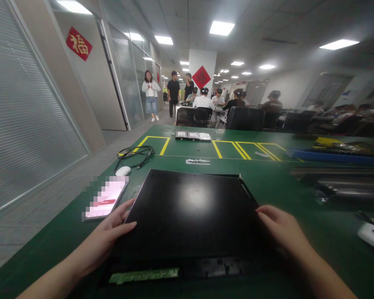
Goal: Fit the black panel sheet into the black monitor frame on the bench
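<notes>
A black, glossy LCD panel (pixel 193 207) is in front of me, with a ceiling light reflected in it. My left hand (pixel 112 226) grips its left edge, thumb on the face and fingers round the side. On the opposite edge, my right hand (pixel 279 224) is closed with its fingertips at the rim; its lower fingers are hidden. Under and around the panel a black frame (pixel 243 180) shows at the top right. Along the near side lies a green circuit board strip (pixel 145 274) in a dark tray-like part.
Left on the green table (pixel 162 166) are a phone (pixel 107 199), a white mouse (pixel 123 171) and a coiled black cable (pixel 137 155). Hard drives (pixel 193 136) stand at the far edge. Blurred metal parts (pixel 345 189) and a white device (pixel 372 236) lie right. People are beyond.
</notes>
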The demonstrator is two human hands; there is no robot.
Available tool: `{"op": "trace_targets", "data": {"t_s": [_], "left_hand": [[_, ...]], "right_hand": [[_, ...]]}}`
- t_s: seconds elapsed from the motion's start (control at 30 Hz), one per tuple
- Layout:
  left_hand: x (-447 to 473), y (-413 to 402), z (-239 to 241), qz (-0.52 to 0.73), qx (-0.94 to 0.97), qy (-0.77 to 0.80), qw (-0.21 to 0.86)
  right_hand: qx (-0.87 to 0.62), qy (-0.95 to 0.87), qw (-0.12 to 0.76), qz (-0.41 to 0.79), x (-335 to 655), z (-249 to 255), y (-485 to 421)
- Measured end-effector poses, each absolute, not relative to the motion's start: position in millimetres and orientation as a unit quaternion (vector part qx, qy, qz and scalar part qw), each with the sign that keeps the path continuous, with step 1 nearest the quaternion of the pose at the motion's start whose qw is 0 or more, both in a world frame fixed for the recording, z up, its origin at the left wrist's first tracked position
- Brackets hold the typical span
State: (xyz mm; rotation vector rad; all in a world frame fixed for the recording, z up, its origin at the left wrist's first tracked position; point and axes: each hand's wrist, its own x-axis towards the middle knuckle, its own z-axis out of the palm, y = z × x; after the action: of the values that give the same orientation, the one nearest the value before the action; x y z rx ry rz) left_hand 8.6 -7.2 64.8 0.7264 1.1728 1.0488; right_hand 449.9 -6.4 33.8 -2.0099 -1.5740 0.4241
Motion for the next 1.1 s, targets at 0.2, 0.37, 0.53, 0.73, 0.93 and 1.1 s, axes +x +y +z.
{"op": "trace_targets", "data": {"t_s": [0.2, 0.37, 0.53, 0.73, 0.93, 1.1], "left_hand": [[10.0, -8.1, 65.7, 0.465, 0.321, 0.516, 0.644], [9.1, -7.4, 64.4, 0.467, 0.318, 0.506, 0.652], [3.0, -4.0, 57.4, 0.456, 0.321, 0.489, 0.671], [-0.9, -1.3, 52.3, 0.452, 0.326, 0.471, 0.684], [-1.2, -2.0, 52.2, 0.455, 0.329, 0.472, 0.68], [-2.9, -2.6, 50.5, 0.455, 0.339, 0.494, 0.659]], "right_hand": [[-0.754, -0.575, 0.264, 0.177, 451.7, 30.7, -6.2], [-0.749, -0.58, 0.271, 0.171, 451.2, 30.9, -5.8], [-0.75, -0.582, 0.27, 0.164, 451.2, 31.0, -5.1], [-0.753, -0.576, 0.268, 0.174, 450.5, 31.6, -5.7], [-0.748, -0.582, 0.275, 0.16, 449.5, 31.8, -5.3], [-0.747, -0.588, 0.27, 0.152, 451.7, 30.2, -4.7]]}}
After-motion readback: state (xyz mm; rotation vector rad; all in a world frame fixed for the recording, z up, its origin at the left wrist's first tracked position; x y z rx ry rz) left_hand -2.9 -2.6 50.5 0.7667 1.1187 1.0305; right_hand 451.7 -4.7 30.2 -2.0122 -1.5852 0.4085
